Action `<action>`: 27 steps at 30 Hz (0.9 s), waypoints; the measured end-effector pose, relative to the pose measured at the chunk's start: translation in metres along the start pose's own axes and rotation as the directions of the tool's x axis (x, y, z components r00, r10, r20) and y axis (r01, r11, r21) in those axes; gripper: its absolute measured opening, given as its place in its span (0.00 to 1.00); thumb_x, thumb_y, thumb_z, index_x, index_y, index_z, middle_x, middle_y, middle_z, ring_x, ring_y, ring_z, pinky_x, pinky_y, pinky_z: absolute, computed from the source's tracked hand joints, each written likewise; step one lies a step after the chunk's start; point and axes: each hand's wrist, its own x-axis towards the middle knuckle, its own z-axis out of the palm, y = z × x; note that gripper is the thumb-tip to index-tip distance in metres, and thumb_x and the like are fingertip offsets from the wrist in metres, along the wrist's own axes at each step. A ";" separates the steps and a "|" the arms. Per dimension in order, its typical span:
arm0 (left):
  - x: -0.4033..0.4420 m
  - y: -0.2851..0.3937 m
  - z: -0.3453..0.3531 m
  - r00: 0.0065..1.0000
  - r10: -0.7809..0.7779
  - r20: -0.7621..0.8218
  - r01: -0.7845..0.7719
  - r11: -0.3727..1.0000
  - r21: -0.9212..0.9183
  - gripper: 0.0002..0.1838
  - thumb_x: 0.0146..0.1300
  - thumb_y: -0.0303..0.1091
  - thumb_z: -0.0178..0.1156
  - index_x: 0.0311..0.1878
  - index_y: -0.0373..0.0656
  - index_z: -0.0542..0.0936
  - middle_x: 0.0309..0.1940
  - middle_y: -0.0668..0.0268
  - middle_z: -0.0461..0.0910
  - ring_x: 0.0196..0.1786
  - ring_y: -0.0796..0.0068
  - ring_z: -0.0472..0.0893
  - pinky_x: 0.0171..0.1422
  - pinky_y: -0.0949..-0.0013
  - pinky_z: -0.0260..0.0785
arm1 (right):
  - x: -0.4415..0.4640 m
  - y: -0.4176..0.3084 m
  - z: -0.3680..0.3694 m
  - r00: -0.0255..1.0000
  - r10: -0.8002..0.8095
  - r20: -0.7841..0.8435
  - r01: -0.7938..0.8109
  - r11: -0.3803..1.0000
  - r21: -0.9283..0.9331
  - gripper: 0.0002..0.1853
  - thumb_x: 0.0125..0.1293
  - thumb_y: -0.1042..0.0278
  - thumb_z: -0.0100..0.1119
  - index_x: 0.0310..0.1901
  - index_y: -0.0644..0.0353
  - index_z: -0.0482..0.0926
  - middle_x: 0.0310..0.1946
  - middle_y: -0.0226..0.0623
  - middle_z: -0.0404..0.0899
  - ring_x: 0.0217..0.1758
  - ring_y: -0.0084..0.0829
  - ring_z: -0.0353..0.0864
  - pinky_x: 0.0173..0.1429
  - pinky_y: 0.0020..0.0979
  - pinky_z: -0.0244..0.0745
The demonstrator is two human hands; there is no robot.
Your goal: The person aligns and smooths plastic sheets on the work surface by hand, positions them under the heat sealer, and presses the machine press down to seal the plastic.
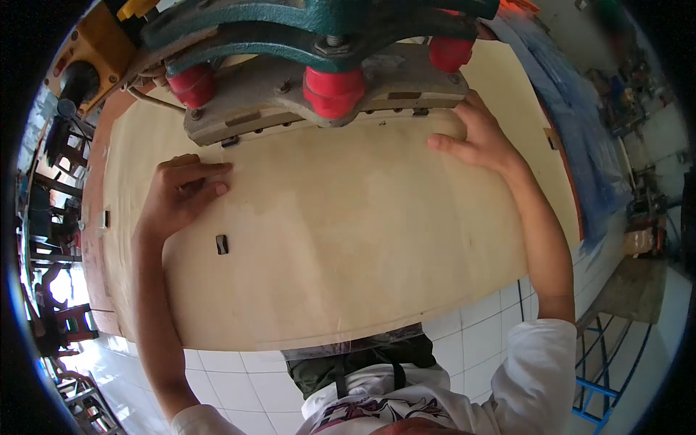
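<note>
My left hand (pixel 183 194) rests on a pale, tan sheet or board (pixel 341 239), left of its middle. Its index finger and thumb are apart, with nothing visible between them, and the other fingers are curled. Just below it lies a small black piece (pixel 222 244). My right hand (pixel 482 141) is by the right end of a grey metal press plate (pixel 261 119), thumb spread away from the fingers. Some of its fingertips are hidden at the plate. Along the plate's front edge sit small dark pieces, one at the left (pixel 230 141) and one at the right (pixel 420 112).
Overhead, a green press frame (pixel 254 54) with red mounts (pixel 333 90) covers the far side. A yellow control box (pixel 94 54) stands at upper left. Blue plastic sheeting (pixel 565 109) hangs at the right. White floor tiles (pixel 464 341) and a blue metal frame (pixel 598 399) are below.
</note>
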 end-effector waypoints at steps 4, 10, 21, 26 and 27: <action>-0.001 -0.002 0.000 1.000 -0.003 -0.007 0.003 1.000 -0.029 0.15 0.58 0.28 0.72 0.50 0.41 0.88 0.25 0.67 0.74 0.26 0.79 0.70 0.31 0.72 0.63 | 0.002 -0.004 -0.002 1.000 -0.014 0.007 0.014 1.000 0.027 0.40 0.57 0.44 0.74 0.67 0.54 0.74 0.70 0.45 0.69 0.75 0.48 0.63 0.78 0.45 0.57; -0.001 0.000 -0.002 1.000 -0.006 0.007 0.006 1.000 -0.019 0.15 0.58 0.28 0.71 0.50 0.41 0.88 0.25 0.67 0.74 0.26 0.78 0.70 0.31 0.72 0.63 | 0.001 -0.002 0.000 1.000 0.006 0.012 -0.006 1.000 -0.007 0.41 0.55 0.44 0.74 0.68 0.54 0.74 0.71 0.46 0.69 0.74 0.48 0.64 0.78 0.46 0.58; 0.000 0.004 -0.002 1.000 0.012 0.009 -0.012 1.000 0.005 0.15 0.58 0.28 0.72 0.50 0.41 0.88 0.26 0.66 0.76 0.27 0.77 0.72 0.33 0.71 0.66 | 0.002 0.001 0.001 1.000 -0.019 -0.012 0.019 1.000 -0.011 0.40 0.56 0.43 0.74 0.67 0.57 0.75 0.70 0.48 0.69 0.74 0.49 0.64 0.78 0.46 0.58; 0.000 0.004 -0.003 1.000 0.012 0.008 -0.012 1.000 -0.003 0.15 0.58 0.28 0.71 0.50 0.41 0.88 0.26 0.66 0.76 0.26 0.78 0.72 0.33 0.71 0.66 | 0.002 0.000 0.002 1.000 -0.006 -0.023 0.007 1.000 0.018 0.40 0.56 0.44 0.74 0.66 0.57 0.75 0.69 0.48 0.70 0.74 0.49 0.64 0.78 0.46 0.58; 0.001 0.005 -0.003 1.000 0.004 0.014 -0.004 1.000 -0.001 0.15 0.58 0.28 0.71 0.50 0.41 0.88 0.26 0.65 0.76 0.26 0.77 0.71 0.33 0.71 0.66 | 0.002 -0.001 0.001 1.000 -0.015 -0.021 0.015 1.000 0.015 0.40 0.56 0.44 0.74 0.66 0.57 0.75 0.69 0.47 0.70 0.74 0.49 0.64 0.78 0.45 0.58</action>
